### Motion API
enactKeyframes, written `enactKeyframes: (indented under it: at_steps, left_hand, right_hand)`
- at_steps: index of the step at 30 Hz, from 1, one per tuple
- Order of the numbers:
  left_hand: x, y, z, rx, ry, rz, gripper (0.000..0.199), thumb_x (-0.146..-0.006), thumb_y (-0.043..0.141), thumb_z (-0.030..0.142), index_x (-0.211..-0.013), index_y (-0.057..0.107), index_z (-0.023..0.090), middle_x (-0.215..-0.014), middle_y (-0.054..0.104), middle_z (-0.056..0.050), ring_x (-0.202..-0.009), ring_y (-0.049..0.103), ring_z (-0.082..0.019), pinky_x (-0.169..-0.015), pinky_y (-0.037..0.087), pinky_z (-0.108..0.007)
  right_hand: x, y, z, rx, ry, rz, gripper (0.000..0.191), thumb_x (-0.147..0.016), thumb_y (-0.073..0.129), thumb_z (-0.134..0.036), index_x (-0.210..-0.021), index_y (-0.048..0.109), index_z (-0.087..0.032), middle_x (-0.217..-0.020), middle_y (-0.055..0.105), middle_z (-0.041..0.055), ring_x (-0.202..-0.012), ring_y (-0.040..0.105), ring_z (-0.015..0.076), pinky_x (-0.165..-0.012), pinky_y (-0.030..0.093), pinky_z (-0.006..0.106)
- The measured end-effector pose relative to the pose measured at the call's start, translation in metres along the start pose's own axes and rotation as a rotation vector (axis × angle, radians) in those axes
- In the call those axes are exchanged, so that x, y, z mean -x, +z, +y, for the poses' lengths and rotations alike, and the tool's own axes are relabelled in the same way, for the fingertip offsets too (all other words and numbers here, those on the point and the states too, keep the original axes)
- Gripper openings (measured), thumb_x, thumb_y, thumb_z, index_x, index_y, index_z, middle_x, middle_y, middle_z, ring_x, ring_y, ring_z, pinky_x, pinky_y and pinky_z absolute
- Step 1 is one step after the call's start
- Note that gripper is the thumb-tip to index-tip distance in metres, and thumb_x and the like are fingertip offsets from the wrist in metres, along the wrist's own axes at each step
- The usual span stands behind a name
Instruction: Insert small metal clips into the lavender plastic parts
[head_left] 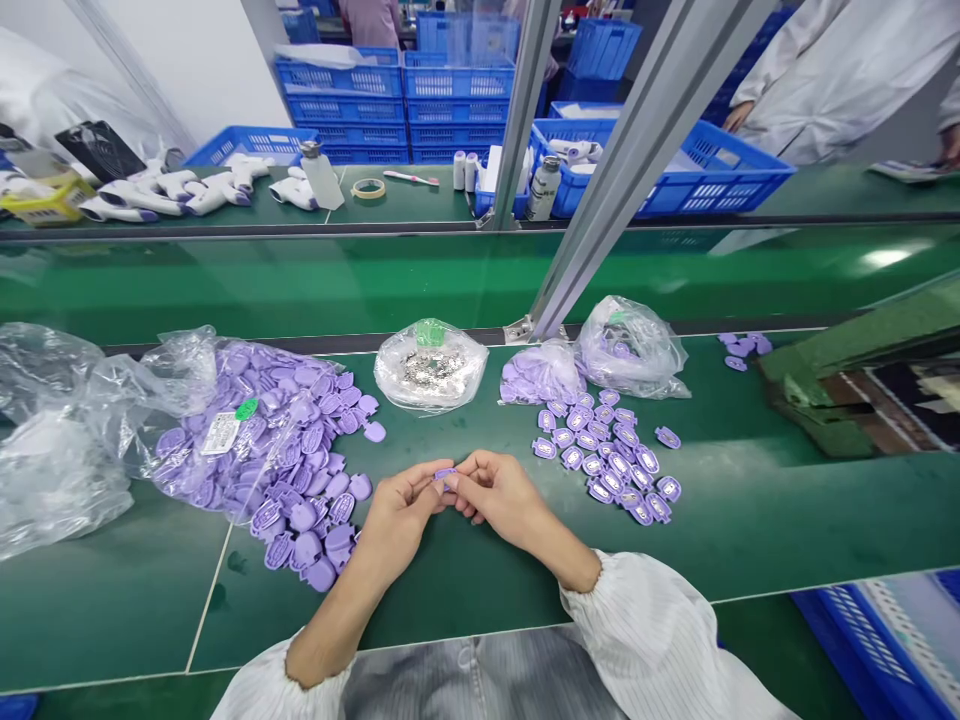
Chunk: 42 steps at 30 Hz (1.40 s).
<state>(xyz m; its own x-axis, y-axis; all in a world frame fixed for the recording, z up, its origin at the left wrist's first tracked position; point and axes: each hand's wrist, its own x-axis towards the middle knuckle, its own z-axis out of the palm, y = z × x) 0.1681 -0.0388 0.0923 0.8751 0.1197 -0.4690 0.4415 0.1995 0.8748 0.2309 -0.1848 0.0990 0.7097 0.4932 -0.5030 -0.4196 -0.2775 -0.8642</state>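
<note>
The left hand (397, 522) and right hand (501, 495) together pinch one purple plastic piece (445, 477) above the desk (487, 590). At right, silver-centred pieces (619, 466) look finished; at left, a larger purple heap (311, 437) apparently remains, with bagged metal parts (433, 369) between.

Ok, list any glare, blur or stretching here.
Head view: bright glare on the green strip, upper right; dull sheen on the table; glints on the clear bags. Also head view: upper-right white coat looks stretched; left hand and right hand look fairly sharp.
</note>
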Motion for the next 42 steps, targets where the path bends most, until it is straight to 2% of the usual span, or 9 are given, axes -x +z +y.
enactKeyframes:
  at_steps: [13, 19, 22, 24, 28, 31, 36, 39, 42]
  left_hand:
    - [-0.003, 0.0, 0.001, -0.082, -0.024, -0.032, 0.053, -0.077, 0.069, 0.048, -0.119, 0.063, 0.016, -0.105, 0.073, -0.01, -0.088, 0.071, -0.02, -0.085, 0.054, -0.031]
    - [0.021, 0.01, 0.007, -0.303, 0.154, 0.033, 0.035, -0.088, 0.053, 0.04, -0.114, 0.068, 0.021, -0.116, 0.07, -0.008, -0.093, 0.069, -0.022, -0.082, 0.052, -0.032]
    - [0.034, -0.004, 0.017, -0.607, 0.321, 0.041, 0.031, -0.091, 0.049, 0.035, -0.112, 0.071, 0.028, -0.111, 0.072, -0.004, -0.101, 0.066, -0.023, -0.086, 0.049, -0.032]
    - [0.04, -0.024, 0.023, -0.803, 0.4, 0.136, 0.031, -0.092, 0.048, 0.032, -0.113, 0.071, 0.029, -0.11, 0.072, -0.003, -0.101, 0.066, -0.024, -0.087, 0.048, -0.033]
    - [0.04, -0.066, 0.034, -1.237, 0.391, 0.489, 0.034, -0.094, 0.041, 0.026, -0.116, 0.067, 0.022, -0.109, 0.07, -0.005, -0.101, 0.064, -0.024, -0.081, 0.048, -0.034]
    - [0.029, -0.082, 0.045, -1.449, 0.338, 0.656, 0.035, -0.095, 0.04, 0.027, -0.122, 0.062, 0.023, -0.106, 0.067, -0.005, -0.094, 0.064, -0.022, -0.065, 0.045, -0.031]
    - [0.003, -0.084, 0.061, -1.696, 0.231, 0.639, 0.039, -0.096, 0.04, 0.031, -0.132, 0.055, 0.025, -0.102, 0.063, -0.007, -0.071, 0.064, -0.021, -0.047, 0.03, -0.028]
    - [-0.008, -0.088, 0.059, -1.753, 0.257, 0.597, 0.035, -0.096, 0.042, 0.035, -0.122, 0.062, 0.024, -0.098, 0.063, -0.007, -0.072, 0.065, -0.021, -0.047, 0.027, -0.028]
    - [-0.005, -0.098, 0.053, -1.689, 0.404, 0.6, 0.032, -0.097, 0.04, 0.034, -0.113, 0.066, 0.023, -0.097, 0.066, -0.006, -0.08, 0.066, -0.021, -0.052, 0.033, -0.027]
  right_hand:
    - [0.005, -0.008, 0.008, 0.2, -0.111, 0.017, 0.028, -0.087, 0.054, -0.046, -0.085, 0.059, -0.019, -0.068, 0.064, 0.001, -0.059, 0.059, 0.0093, -0.054, 0.041, 0.018]
    - [0.021, -0.07, 0.014, 0.668, -0.081, 0.192, 0.032, -0.082, 0.055, -0.051, -0.081, 0.062, -0.019, -0.065, 0.063, 0.0031, -0.057, 0.056, 0.0133, -0.052, 0.034, 0.022]
    - [0.019, -0.105, 0.014, 0.787, -0.072, 0.3, 0.038, -0.08, 0.057, -0.056, -0.089, 0.057, -0.019, -0.057, 0.057, -0.0001, -0.049, 0.05, 0.0129, -0.049, 0.03, 0.023]
    - [0.019, -0.114, 0.006, 0.829, -0.086, 0.366, 0.04, -0.079, 0.058, -0.056, -0.095, 0.056, -0.019, -0.058, 0.057, -0.001, -0.049, 0.05, 0.0127, -0.049, 0.03, 0.023]
    - [0.009, -0.085, -0.03, 0.887, -0.248, 0.419, 0.028, -0.086, 0.053, -0.045, -0.101, 0.062, -0.023, -0.077, 0.067, 0.0007, -0.064, 0.06, 0.0132, -0.057, 0.035, 0.022]
    - [-0.027, -0.047, -0.062, 0.997, -0.404, 0.414, 0.025, -0.091, 0.047, -0.035, -0.096, 0.068, -0.024, -0.094, 0.069, 0.0028, -0.08, 0.064, 0.0156, -0.065, 0.039, 0.023]
    - [-0.092, -0.007, -0.087, 1.206, -0.406, 0.408, 0.029, -0.09, 0.05, -0.031, -0.099, 0.07, -0.012, -0.111, 0.063, 0.0144, -0.095, 0.063, 0.0256, -0.077, 0.044, 0.03]
    - [-0.103, 0.0, -0.08, 1.176, -0.438, 0.394, 0.026, -0.09, 0.05, -0.028, -0.091, 0.071, -0.012, -0.104, 0.065, 0.0129, -0.093, 0.064, 0.0241, -0.079, 0.045, 0.03]
    - [-0.099, -0.003, -0.07, 1.103, -0.476, 0.417, 0.027, -0.092, 0.044, -0.027, -0.093, 0.069, -0.018, -0.103, 0.067, 0.0079, -0.092, 0.064, 0.0213, -0.079, 0.044, 0.029]
